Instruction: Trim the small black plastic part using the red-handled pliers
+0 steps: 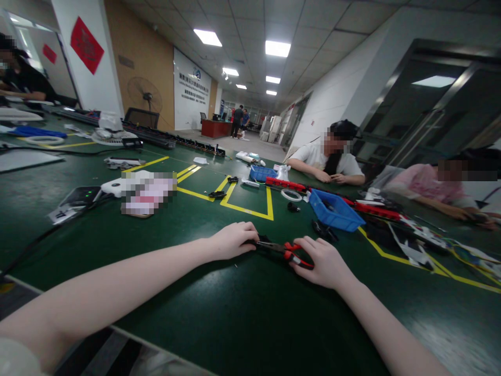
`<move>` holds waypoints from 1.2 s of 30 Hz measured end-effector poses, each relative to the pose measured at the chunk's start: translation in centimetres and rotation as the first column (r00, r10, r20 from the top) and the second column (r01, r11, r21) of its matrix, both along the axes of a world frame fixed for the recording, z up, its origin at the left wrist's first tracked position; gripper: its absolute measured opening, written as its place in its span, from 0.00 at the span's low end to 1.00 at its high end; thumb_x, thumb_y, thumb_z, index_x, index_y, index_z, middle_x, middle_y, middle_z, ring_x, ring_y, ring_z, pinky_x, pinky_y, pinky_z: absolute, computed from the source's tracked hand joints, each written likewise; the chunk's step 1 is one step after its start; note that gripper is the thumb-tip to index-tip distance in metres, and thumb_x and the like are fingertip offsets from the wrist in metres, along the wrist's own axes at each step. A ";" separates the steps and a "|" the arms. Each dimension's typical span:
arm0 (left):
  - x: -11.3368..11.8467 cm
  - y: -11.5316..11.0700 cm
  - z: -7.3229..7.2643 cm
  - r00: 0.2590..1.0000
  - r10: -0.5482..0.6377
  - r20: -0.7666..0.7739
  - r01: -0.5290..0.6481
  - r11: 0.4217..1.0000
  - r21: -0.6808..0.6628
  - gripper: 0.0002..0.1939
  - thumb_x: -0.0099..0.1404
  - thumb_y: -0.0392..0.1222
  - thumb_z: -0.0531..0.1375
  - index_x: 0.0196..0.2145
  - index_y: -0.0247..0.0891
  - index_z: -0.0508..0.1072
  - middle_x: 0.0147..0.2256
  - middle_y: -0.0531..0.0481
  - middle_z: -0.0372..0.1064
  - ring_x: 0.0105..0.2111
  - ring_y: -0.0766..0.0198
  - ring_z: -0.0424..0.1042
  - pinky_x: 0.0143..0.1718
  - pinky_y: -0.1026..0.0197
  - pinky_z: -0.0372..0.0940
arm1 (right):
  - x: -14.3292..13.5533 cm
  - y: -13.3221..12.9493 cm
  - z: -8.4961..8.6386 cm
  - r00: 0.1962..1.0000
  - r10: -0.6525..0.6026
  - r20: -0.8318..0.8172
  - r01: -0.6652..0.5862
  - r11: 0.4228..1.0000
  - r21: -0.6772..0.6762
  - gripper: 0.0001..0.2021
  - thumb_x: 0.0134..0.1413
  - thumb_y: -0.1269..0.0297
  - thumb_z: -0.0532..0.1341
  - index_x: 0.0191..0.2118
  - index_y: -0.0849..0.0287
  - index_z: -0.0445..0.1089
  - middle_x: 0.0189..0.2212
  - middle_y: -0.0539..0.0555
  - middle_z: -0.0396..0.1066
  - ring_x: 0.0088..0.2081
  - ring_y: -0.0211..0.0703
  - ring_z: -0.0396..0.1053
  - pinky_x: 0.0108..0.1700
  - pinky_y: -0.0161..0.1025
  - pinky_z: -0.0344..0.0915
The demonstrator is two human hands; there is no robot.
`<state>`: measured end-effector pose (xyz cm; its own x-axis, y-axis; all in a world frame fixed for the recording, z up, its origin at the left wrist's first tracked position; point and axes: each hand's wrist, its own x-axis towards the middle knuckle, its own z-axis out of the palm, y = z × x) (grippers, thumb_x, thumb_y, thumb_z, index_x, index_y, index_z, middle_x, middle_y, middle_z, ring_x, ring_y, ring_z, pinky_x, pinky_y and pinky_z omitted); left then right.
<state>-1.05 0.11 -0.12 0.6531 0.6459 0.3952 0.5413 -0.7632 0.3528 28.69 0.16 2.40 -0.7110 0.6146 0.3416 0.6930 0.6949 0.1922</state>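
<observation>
At the near edge, two bare forearms reach in over a dark green surface (242, 313). The left hand (237, 242) is closed, its fingers pinching a small black piece (266, 238), mostly hidden, just above the middle of the surface. The right hand (323, 262) curls around the red-and-black handles of a pair of pliers (289, 254), whose nose points left and meets the piece; whether it grips it cannot be told. Just beyond the right hand lie a coiled black cable (324, 231) and a blue basket (340, 223). To the left, a phone (136, 213), blurred out, rests near a black box (82, 196) with green lights. Yellow tape (250, 213) marks shapes on the surface ahead, with a white ring (291, 195) to their right. Farther off, a smaller blue basket (263, 174) stands near a long red strip (289, 184). Across the surface on the right sit a person in white (352, 167) and another in pink (415, 183). In the far background, two people (237, 122) stand under ceiling lights.
</observation>
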 end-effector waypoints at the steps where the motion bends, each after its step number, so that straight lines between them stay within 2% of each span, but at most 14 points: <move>1: 0.0 0.0 0.0 1.000 -0.001 0.002 0.001 1.000 0.001 0.07 0.66 0.36 0.61 0.42 0.37 0.72 0.46 0.46 0.67 0.45 0.58 0.70 0.47 0.57 0.65 | -0.1 0.0 0.0 1.000 0.000 -0.002 0.000 1.000 -0.003 0.18 0.52 0.52 0.61 0.45 0.59 0.68 0.37 0.57 0.73 0.30 0.43 0.65 0.34 0.41 0.60; 12: 0.0 0.0 0.1 1.000 -0.005 -0.001 0.005 1.000 -0.004 0.06 0.66 0.36 0.60 0.42 0.37 0.72 0.46 0.46 0.67 0.45 0.58 0.70 0.47 0.57 0.66 | 0.0 -0.1 0.6 1.000 0.012 0.009 -0.012 0.999 0.032 0.18 0.52 0.52 0.60 0.45 0.58 0.68 0.36 0.56 0.73 0.30 0.43 0.66 0.34 0.41 0.59; 21: 0.0 0.1 -0.1 1.000 -0.014 -0.010 0.014 1.000 0.005 0.07 0.67 0.37 0.60 0.43 0.37 0.72 0.46 0.46 0.67 0.46 0.58 0.69 0.48 0.57 0.65 | 0.2 0.0 0.3 1.000 0.005 0.016 -0.006 1.000 0.027 0.19 0.53 0.52 0.60 0.45 0.60 0.68 0.36 0.57 0.72 0.30 0.43 0.66 0.35 0.41 0.60; 36: 0.0 0.0 0.1 1.000 -0.006 -0.008 0.006 1.000 0.002 0.06 0.67 0.37 0.60 0.42 0.38 0.72 0.45 0.46 0.67 0.46 0.57 0.69 0.47 0.56 0.65 | 0.4 0.1 0.1 0.994 0.031 -0.101 -0.028 0.999 0.031 0.19 0.51 0.53 0.62 0.47 0.58 0.69 0.39 0.59 0.73 0.36 0.48 0.70 0.38 0.43 0.65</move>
